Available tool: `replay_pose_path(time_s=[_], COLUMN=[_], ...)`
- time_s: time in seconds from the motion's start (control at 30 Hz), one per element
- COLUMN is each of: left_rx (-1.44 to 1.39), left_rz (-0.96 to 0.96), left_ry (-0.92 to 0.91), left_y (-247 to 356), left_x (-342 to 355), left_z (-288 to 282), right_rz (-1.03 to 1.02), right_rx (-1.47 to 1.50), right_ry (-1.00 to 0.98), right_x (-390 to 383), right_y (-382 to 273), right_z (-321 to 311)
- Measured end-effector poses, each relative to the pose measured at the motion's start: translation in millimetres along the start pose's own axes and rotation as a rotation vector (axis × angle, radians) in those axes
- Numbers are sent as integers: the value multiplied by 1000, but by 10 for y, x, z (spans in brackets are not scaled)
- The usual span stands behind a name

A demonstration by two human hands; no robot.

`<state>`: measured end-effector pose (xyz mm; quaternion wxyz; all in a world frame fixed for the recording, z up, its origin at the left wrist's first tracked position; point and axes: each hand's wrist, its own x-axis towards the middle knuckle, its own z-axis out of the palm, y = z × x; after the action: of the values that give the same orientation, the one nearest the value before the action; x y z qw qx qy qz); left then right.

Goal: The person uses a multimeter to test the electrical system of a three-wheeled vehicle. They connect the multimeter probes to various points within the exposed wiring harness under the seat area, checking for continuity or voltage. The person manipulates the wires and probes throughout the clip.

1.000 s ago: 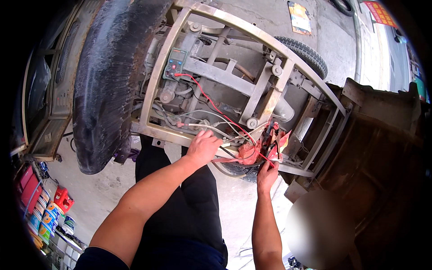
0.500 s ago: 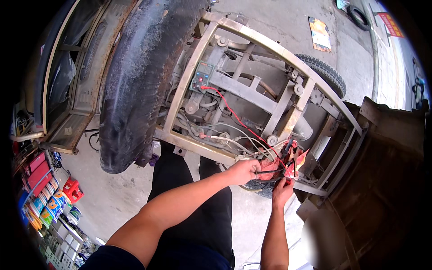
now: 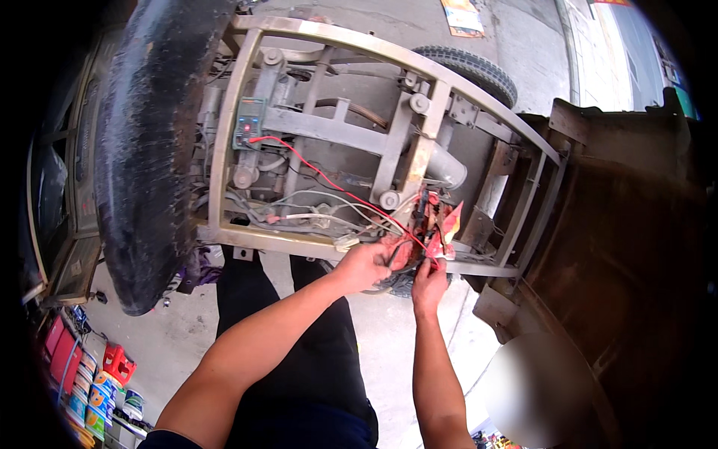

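My left hand [image 3: 368, 267] pinches a black wire [image 3: 396, 254] beside crumpled red wrapping [image 3: 404, 248] at the lower frame rail. Just right of it my right hand [image 3: 431, 280] grips the red probe [image 3: 434, 262] below a bundle of dark parts and torn red-and-yellow material [image 3: 449, 224]. A red lead [image 3: 314, 168] runs from that spot to a grey-green multimeter [image 3: 247, 123] lying on the metal chassis frame [image 3: 329, 123]. Pale cables [image 3: 314, 215] and a white connector [image 3: 345, 242] lie near my left hand.
A large dark scuffed panel [image 3: 149, 150] stands left of the frame, a rusty body section [image 3: 613, 247] at right. A tyre [image 3: 479, 71] sits beyond the frame. Coloured containers [image 3: 105, 393] and a red item [image 3: 120, 363] are at lower left, cardboard [image 3: 462, 16] on the floor beyond.
My left hand moved rightward from the connector area and closed on the black wire beside my right hand. The whole view shifted right, then back left as the camera moved.
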<state>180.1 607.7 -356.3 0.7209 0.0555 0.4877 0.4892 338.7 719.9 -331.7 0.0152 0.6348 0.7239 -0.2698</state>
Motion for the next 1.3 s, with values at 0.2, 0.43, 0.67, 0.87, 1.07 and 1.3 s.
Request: replay_pose_path(time_s=[0.2, 0.43, 0.67, 0.87, 1.07, 1.3], left_rx=[18, 5, -139, -120, 166, 143], left_rz=[143, 182, 44, 20, -50, 244], left_ry=[273, 467, 498, 486, 534, 625], left_y=[197, 163, -183, -123, 109, 80], left_x=[408, 861, 1123, 1167, 1070, 1117], left_z=[380, 637, 627, 652, 683, 716], right_rz=[66, 29, 29, 57, 65, 142], right_rx=[9, -3, 32, 63, 103, 222], right_ry=[-33, -31, -35, -36, -98, -110], right_x=[-35, -15, -10, -1, 10, 9], right_y=[-142, -64, 13, -43, 1, 73], right_z=[-91, -83, -60, -76, -104, -43])
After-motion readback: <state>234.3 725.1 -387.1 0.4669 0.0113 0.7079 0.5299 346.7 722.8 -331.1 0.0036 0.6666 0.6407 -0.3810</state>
